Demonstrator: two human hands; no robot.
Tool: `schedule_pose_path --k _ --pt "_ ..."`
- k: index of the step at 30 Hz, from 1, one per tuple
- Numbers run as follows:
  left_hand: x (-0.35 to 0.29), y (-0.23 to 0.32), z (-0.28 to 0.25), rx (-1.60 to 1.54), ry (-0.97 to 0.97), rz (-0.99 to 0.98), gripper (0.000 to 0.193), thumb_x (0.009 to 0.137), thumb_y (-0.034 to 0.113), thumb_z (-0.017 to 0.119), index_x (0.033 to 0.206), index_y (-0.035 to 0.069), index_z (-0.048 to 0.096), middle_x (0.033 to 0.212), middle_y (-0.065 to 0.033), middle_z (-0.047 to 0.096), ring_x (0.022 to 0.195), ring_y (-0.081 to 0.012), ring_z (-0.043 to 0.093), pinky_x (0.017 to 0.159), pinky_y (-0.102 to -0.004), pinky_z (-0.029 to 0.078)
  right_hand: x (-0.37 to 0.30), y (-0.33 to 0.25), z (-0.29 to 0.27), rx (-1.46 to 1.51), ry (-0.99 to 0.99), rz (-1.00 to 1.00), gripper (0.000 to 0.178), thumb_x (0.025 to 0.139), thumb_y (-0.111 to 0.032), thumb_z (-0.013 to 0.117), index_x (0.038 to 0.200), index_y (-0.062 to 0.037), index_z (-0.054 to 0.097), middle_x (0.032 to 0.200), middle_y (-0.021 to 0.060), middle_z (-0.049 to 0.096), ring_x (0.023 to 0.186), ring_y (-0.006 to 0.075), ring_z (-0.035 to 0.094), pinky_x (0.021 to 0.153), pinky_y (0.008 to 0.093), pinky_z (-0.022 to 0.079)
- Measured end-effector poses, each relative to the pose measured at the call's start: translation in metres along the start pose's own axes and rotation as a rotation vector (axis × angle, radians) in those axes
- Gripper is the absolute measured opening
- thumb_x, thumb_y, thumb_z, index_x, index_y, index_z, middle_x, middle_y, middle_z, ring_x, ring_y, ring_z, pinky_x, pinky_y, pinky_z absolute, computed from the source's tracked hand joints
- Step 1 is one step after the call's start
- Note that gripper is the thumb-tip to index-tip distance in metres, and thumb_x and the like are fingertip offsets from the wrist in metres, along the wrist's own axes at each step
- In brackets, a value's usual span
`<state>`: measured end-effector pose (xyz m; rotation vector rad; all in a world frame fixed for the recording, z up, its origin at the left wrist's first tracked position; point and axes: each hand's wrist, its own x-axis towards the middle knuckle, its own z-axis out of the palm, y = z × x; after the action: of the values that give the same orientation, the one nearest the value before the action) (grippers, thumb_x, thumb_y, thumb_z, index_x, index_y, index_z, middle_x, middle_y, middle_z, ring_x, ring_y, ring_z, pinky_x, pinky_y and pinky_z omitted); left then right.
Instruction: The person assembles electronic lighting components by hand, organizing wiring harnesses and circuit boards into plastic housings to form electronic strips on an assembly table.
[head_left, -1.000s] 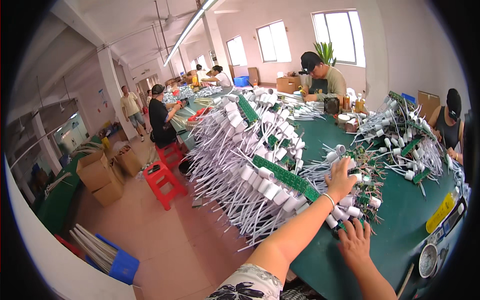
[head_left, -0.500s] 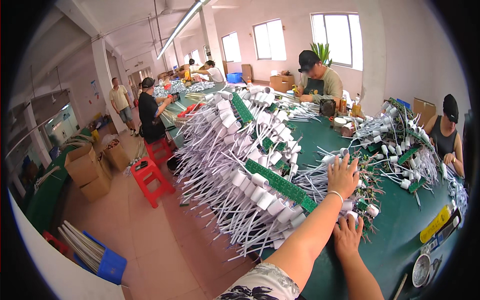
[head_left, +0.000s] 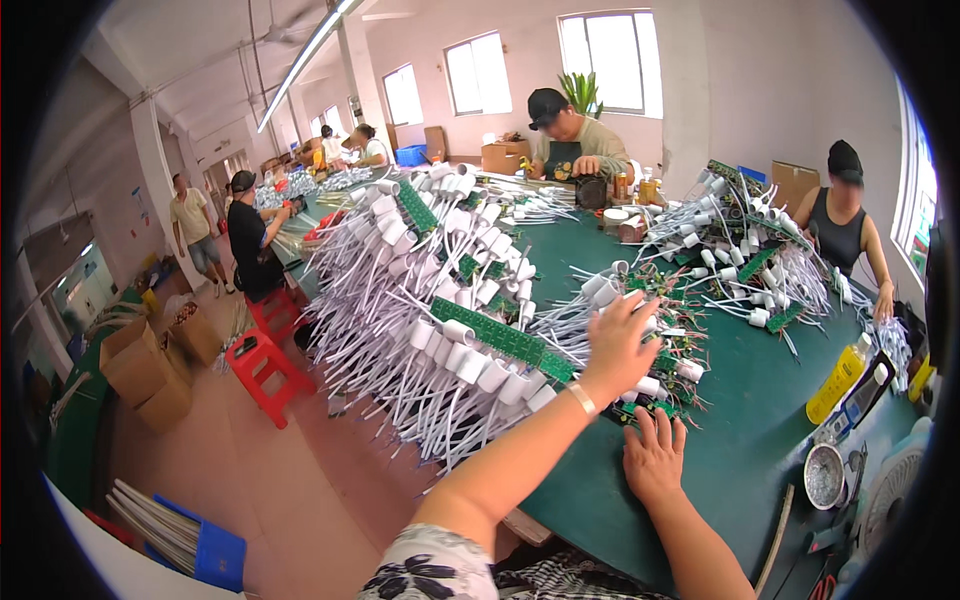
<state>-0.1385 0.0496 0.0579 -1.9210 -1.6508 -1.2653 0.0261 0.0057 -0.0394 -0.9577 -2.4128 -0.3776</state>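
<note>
My left hand (head_left: 622,347) lies over the near end of a smaller heap of white cylinders with wires (head_left: 600,290), its fingers spread and nothing gripped. Small green circuit boards and thin coloured wires show around its fingertips. Nearer to me, my right hand (head_left: 655,458) rests palm down on the green table (head_left: 590,490), fingers apart, at the heap's near edge. To the left of both hands rises a large pile of white cylinders (head_left: 470,365) with long white cables. A long green circuit board (head_left: 490,332) lies across that pile.
Another heap of cylinders and boards (head_left: 750,245) lies at the right, beside a seated co-worker (head_left: 845,225). A second co-worker (head_left: 575,140) sits across the table. A yellow bottle (head_left: 838,380), metal bowl (head_left: 824,476) and small fan (head_left: 890,490) stand at the near right.
The view has swung to the right. Both hands have drawn back a little toward me relative to the heap, and my right fingers have come away from a white cylinder.
</note>
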Motion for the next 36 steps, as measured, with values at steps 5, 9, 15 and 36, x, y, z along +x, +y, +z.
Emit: schedule_pose_path --k 5,9,15,36 --pt "-0.016 -0.045 -0.117 -0.052 0.340 -0.012 0.037 0.075 0.014 0.063 0.111 0.006 0.057 0.109 -0.0151 0.057 0.100 -0.0323 0.054 0.088 -0.0426 0.040 0.010 0.001 -0.015 0.117 0.021 -0.003 0.025 0.076 -0.022 0.064 0.098 -0.0115 0.060 0.121 0.0041 0.051 0.117 0.0264 0.042 0.100 0.0477 0.028" --pt "-0.048 -0.139 -0.180 0.272 0.361 -0.457 0.039 0.079 0.014 0.062 0.115 0.003 0.051 0.108 -0.0166 0.057 0.099 -0.0305 0.053 0.088 -0.0400 0.041 0.062 -0.039 -0.025 0.662 0.117 0.142 0.027 0.079 -0.020 0.064 0.102 -0.0052 0.059 0.104 0.0093 0.058 0.097 0.0291 0.052 0.089 0.0416 0.038" --pt "-0.055 -0.172 -0.183 0.423 0.028 -0.683 0.054 0.075 0.036 0.067 0.116 0.004 0.053 0.100 -0.0162 0.062 0.095 -0.0312 0.058 0.083 -0.0391 0.045 0.135 -0.077 -0.025 1.555 -0.302 0.485 0.049 0.089 -0.019 0.057 0.130 0.0038 0.042 0.104 0.0093 0.058 0.091 0.0140 0.052 0.079 0.0273 0.043" --pt "-0.095 -0.023 -0.311 -0.076 0.384 -0.077 0.032 0.078 0.021 0.071 0.100 0.003 0.057 0.093 -0.0054 0.058 0.090 -0.0150 0.052 0.083 -0.0266 0.040 0.059 -0.111 -0.178 0.964 0.324 -0.144 0.032 0.072 0.002 0.067 0.103 -0.0057 0.060 0.088 0.0112 0.058 0.080 0.0233 0.054 0.071 0.0317 0.043"
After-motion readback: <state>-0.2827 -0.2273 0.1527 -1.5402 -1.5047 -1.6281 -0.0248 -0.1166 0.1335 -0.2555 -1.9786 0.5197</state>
